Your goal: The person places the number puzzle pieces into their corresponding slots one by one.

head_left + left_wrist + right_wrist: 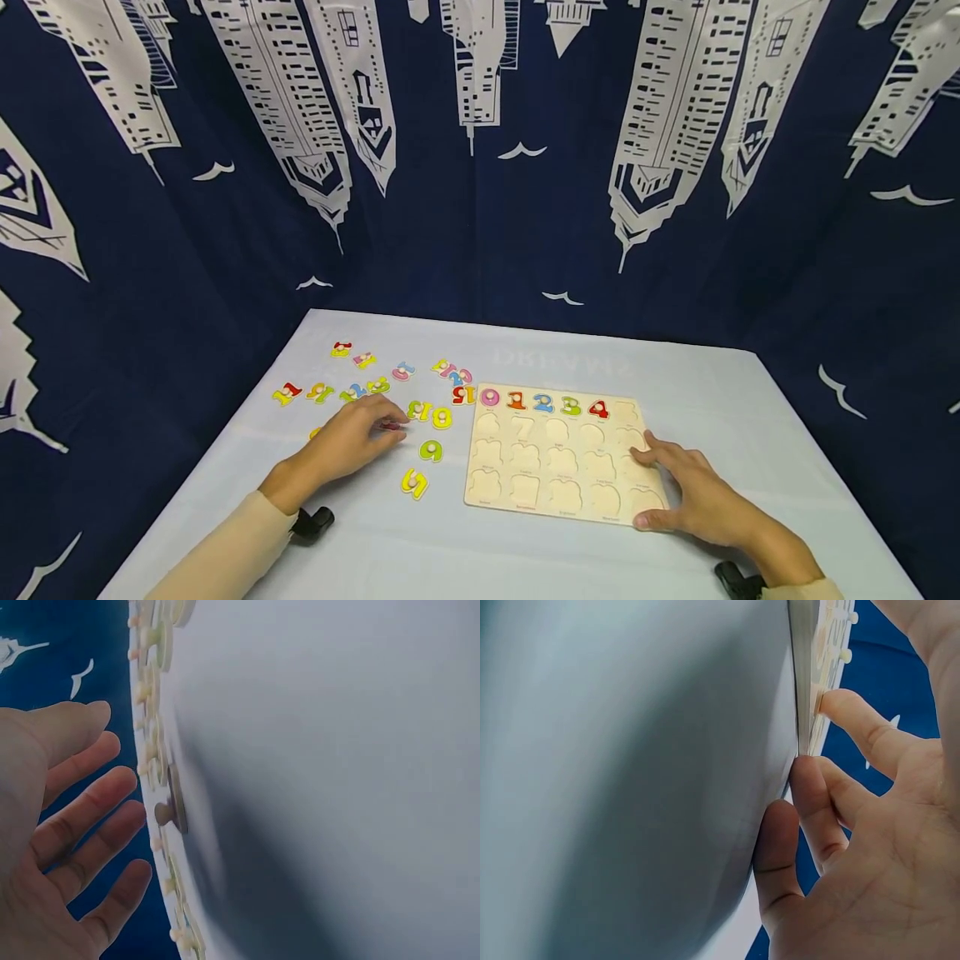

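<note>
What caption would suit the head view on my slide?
Right hand touching the puzzle board, left hand above loose number pieces.

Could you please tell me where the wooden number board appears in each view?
Head: wooden number board lower, right of centre, right hand at its right edge.
Left wrist: not visible.
Right wrist: edge-on at upper right.
Shared landmark, all views: dark blue backdrop.

Wooden board (542, 455), top row: pink 0 (482, 398), red 1 (517, 401), blue 2 (543, 403), green 3 (572, 406), red 4 (598, 409) | second row: 7-shaped recess (522, 430) | loose piece (459, 395) by board's upper left corner: seemingly 15 | captions (527, 507) under recesses: too small | white table (697, 400): pale lettering (561, 360), too faint
</note>
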The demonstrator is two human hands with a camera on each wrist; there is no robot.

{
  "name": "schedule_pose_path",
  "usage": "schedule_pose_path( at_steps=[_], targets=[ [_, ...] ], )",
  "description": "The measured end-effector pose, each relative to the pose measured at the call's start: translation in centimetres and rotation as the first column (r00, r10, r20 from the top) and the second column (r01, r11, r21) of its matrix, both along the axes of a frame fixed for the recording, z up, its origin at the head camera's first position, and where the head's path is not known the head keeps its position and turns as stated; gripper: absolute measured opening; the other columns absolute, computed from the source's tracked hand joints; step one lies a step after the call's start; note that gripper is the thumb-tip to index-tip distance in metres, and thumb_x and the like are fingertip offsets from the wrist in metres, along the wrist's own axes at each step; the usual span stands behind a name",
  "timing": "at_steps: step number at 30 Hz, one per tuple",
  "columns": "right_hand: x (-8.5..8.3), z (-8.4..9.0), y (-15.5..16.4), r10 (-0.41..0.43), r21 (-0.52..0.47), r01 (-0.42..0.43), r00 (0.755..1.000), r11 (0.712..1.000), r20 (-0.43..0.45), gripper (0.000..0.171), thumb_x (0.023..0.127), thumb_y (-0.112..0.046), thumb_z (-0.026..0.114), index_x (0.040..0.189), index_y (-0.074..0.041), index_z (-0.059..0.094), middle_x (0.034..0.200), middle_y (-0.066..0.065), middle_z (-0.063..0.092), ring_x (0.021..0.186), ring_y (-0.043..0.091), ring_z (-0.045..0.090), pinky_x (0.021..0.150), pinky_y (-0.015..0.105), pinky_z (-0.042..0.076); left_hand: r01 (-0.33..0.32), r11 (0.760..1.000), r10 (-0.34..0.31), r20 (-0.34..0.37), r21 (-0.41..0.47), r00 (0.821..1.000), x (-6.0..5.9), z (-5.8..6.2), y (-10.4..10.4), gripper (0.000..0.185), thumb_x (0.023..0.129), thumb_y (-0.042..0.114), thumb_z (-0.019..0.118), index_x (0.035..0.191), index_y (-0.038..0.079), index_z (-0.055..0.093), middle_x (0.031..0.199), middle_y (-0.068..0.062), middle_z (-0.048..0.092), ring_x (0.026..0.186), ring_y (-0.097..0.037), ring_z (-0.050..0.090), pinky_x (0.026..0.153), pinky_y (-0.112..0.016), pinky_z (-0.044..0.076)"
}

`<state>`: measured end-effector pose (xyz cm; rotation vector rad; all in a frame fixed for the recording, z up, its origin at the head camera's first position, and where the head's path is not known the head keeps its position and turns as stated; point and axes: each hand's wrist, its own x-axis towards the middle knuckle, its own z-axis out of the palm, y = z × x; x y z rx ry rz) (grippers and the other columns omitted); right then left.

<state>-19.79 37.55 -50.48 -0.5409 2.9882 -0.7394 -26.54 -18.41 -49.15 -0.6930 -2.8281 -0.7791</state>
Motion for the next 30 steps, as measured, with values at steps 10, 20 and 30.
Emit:
schedule_pose_path(
  at_steps=[10, 20, 30],
  targets=[
    [-0.4, 0.4, 0.0, -0.006, -0.019, 0.007, 0.999, 1.000, 0.045, 0.102, 0.075, -0.059, 0.106, 0.160, -0.017, 0.068, 0.184, 0.029, 0.041, 0.148, 0.048, 0.051, 0.118, 0.077, 0.046, 0.029, 1.000, -0.029, -0.004, -0.005, 1.000, 1.7, 0.1, -0.6, 0.023, 0.104, 0.022, 0.092, 0.126, 0.025, 0.087, 0.123, 0.014, 0.080, 0.124, -0.015, 0.077, 0.115, -0.048, 0.064],
    [-0.2, 0.2, -0.1, -0.005, -0.026, 0.006, 0.999, 1.000, 0.042, 0.102, 0.075, -0.060, 0.105, 0.159, -0.017, 0.069, 0.184, 0.029, 0.042, 0.149, 0.048, 0.051, 0.118, 0.073, 0.046, 0.260, 0.965, -0.263, 0.174, 0.040, 0.949, 2.6, -0.4, 0.9, 0.019, 0.097, 0.028, 0.098, 0.113, 0.031, 0.087, 0.105, 0.021, 0.075, 0.097, 0.001, 0.070, 0.093, -0.023, 0.064],
    [-0.2, 0.3, -0.1, -0.006, -0.024, 0.007, 0.999, 1.000, 0.045, 0.102, 0.075, -0.060, 0.105, 0.159, -0.016, 0.068, 0.184, 0.030, 0.041, 0.147, 0.048, 0.052, 0.119, 0.076, 0.047, 0.269, 0.962, -0.274, 0.148, 0.055, 0.950, 2.5, -0.5, 1.4, 0.018, 0.097, 0.036, 0.097, 0.099, 0.031, 0.080, 0.087, 0.021, 0.068, 0.082, 0.003, 0.062, 0.075, -0.018, 0.058]
  ],
)
